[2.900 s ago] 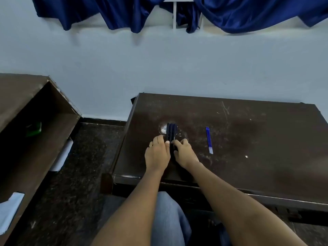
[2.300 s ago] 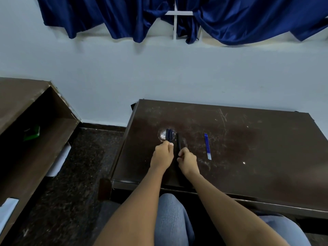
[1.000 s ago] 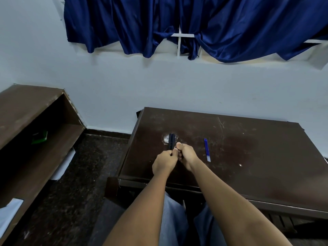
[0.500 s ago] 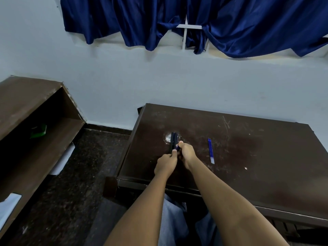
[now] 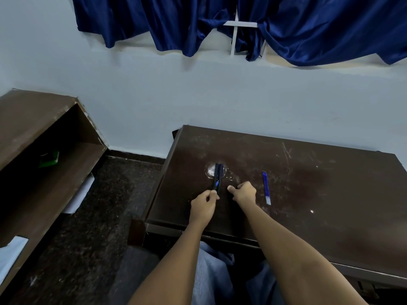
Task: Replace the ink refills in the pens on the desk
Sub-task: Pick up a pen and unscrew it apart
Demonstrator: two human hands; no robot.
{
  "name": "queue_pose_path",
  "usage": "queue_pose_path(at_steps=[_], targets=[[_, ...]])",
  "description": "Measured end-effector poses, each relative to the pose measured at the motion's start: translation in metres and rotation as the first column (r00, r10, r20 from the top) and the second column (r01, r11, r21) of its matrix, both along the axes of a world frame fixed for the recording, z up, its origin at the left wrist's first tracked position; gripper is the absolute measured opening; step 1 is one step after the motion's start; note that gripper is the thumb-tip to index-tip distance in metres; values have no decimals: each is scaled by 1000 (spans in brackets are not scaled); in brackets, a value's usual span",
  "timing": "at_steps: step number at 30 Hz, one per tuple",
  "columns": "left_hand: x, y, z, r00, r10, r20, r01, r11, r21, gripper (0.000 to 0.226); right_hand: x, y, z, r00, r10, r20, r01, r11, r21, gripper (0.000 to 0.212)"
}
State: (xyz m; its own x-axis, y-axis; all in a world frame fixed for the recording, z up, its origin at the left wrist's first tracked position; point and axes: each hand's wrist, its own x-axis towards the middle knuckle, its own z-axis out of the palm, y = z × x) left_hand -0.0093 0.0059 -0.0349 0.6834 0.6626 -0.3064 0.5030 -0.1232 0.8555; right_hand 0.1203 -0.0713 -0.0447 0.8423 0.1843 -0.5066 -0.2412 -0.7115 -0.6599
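Pinching the near end of the dark pens [image 5: 218, 176] by the tabletop's [image 5: 330, 205] left edge, likely to open one, the left hand [image 5: 203, 205] works beside the curled right hand [image 5: 243, 192], whose contents I cannot tell, with the blue refills [image 5: 266, 188] just right.

dim, even light | soft focus | wide-angle bowing (edges)
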Motion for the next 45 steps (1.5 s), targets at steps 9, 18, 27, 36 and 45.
queue_pose_path(at_steps=[9, 18, 27, 36, 45], targets=[[5, -3, 24, 999, -19, 40, 18, 999, 31, 30, -23, -4, 38, 983, -83, -161, 145, 893, 427, 44], [-6, -10, 66, 986, -163, 25, 149, 944, 293, 31, -35, -11, 90, 925, 270, 267, -340, 903, 264, 53], [-23, -19, 114, 964, -266, 14, 223, 834, 505, 25, -53, -25, 139, 923, 272, 271, -350, 886, 302, 49], [-45, -32, 154, 914, -234, 331, 312, 928, -204, 34, -70, -53, 177, 841, 435, 321, -541, 682, 492, 42], [-59, -48, 168, 921, -215, 326, 204, 977, 68, 20, -85, -66, 181, 979, 148, -138, 51, 480, 876, 18]])
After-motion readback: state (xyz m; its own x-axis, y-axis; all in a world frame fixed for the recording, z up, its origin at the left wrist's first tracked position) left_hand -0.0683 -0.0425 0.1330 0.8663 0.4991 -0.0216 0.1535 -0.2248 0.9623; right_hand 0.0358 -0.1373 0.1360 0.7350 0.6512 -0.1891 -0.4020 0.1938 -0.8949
